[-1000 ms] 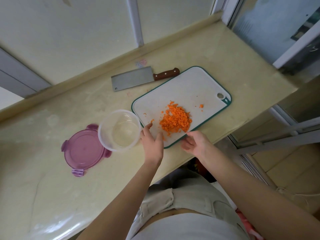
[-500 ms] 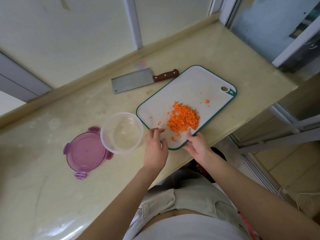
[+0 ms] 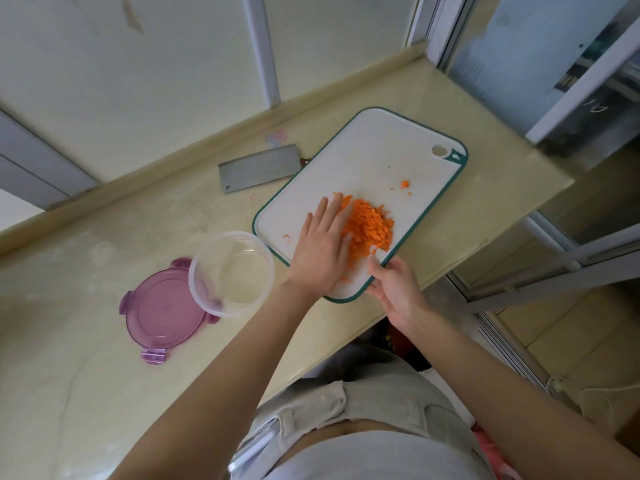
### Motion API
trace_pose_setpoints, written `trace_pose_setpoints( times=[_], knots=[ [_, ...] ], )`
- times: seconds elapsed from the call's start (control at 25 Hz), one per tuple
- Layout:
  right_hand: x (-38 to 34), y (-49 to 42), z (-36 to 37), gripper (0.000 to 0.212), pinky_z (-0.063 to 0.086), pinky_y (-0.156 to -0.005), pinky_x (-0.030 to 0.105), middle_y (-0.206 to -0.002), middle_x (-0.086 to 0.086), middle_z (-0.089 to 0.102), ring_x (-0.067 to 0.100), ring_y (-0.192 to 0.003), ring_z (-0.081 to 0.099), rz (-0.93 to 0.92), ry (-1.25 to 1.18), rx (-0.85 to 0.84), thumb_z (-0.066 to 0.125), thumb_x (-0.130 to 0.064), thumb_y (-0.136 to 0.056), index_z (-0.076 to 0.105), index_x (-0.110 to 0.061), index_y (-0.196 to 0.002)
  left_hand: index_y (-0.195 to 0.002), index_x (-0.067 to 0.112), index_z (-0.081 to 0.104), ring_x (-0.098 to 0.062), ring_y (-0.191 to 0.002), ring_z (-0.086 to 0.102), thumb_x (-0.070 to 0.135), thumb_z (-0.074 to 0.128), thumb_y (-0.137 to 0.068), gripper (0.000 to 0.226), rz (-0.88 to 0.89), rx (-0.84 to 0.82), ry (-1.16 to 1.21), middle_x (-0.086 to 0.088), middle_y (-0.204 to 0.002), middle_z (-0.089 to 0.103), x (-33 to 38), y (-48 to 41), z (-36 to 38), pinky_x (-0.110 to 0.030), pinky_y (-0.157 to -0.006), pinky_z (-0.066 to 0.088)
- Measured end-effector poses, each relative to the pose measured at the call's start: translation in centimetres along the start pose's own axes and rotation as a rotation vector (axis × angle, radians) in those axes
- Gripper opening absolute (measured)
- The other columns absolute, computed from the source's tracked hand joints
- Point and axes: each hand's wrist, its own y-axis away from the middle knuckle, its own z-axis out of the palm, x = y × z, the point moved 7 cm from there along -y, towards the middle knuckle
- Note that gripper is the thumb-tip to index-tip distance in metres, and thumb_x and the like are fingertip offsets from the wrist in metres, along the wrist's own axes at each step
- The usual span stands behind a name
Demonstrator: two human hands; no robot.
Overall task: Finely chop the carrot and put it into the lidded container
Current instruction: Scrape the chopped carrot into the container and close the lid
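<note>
A pile of finely chopped orange carrot (image 3: 372, 228) lies on a white cutting board (image 3: 374, 157) with a green rim. The board's near end is raised off the counter. My left hand (image 3: 323, 245) rests flat on the board, fingers spread, touching the left side of the pile. My right hand (image 3: 393, 284) grips the board's near corner. An empty clear round container (image 3: 230, 273) stands left of the board, partly over its purple lid (image 3: 161, 311), which lies flat on the counter.
A cleaver (image 3: 258, 168) lies on the beige counter (image 3: 86, 375) behind the board, its handle hidden by the board. A wall ledge runs along the back. The counter's edge drops off at the right beside a window frame (image 3: 575, 84).
My left hand moved from the board's near edge onto the board against the carrot pile. My right hand took hold of the near corner, and the board has tilted and shifted toward the cleaver.
</note>
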Motion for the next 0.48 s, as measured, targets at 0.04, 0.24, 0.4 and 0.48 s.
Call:
trace_pose_setpoints(
  times=[0.04,0.24,0.4,0.48],
  knots=[
    [-0.3,0.2,0.6,0.02,0.057,-0.079,0.034,-0.112,0.009,0.067,0.022,-0.102,0.065,-0.02,-0.009,-0.022,0.048,-0.003,-0.097,0.06,-0.011,-0.111,-0.147,0.018,0.023,-0.022,-0.145,0.003,0.025,0.032,-0.101,0.047,0.039,-0.032,-0.042,0.0,-0.156,0.013,0.6,-0.9,-0.1,-0.037,-0.116,0.004],
    [-1.3,0.5,2.0,0.02,0.057,-0.076,0.032,-0.107,0.009,0.067,0.02,-0.096,0.065,-0.059,-0.016,-0.017,0.049,-0.001,-0.096,0.059,-0.009,-0.111,-0.146,0.018,0.025,-0.022,-0.145,0.007,0.03,0.028,-0.102,0.046,0.111,-0.12,-0.185,0.0,-0.156,0.017,0.7,-3.0,0.2,-0.035,-0.117,0.006],
    [-2.3,0.2,1.9,0.021,0.056,-0.068,0.026,-0.099,0.006,0.066,0.016,-0.089,0.064,-0.087,-0.015,0.016,0.05,-0.001,-0.096,0.058,-0.005,-0.115,-0.142,0.012,0.034,-0.024,-0.143,0.016,0.024,0.034,-0.1,0.044,0.16,-0.108,-0.114,-0.006,-0.152,0.027,0.4,-3.3,0.1,-0.034,-0.117,0.014],
    [-2.8,0.0,2.0,0.022,0.056,-0.072,0.028,-0.099,0.007,0.065,0.016,-0.089,0.064,-0.09,-0.037,0.018,0.05,0.0,-0.096,0.057,-0.004,-0.116,-0.138,0.009,0.04,-0.026,-0.141,0.023,0.023,0.036,-0.1,0.041,0.175,-0.101,-0.099,-0.009,-0.149,0.033,0.6,-3.4,-0.3,-0.037,-0.115,0.021]
  ],
)
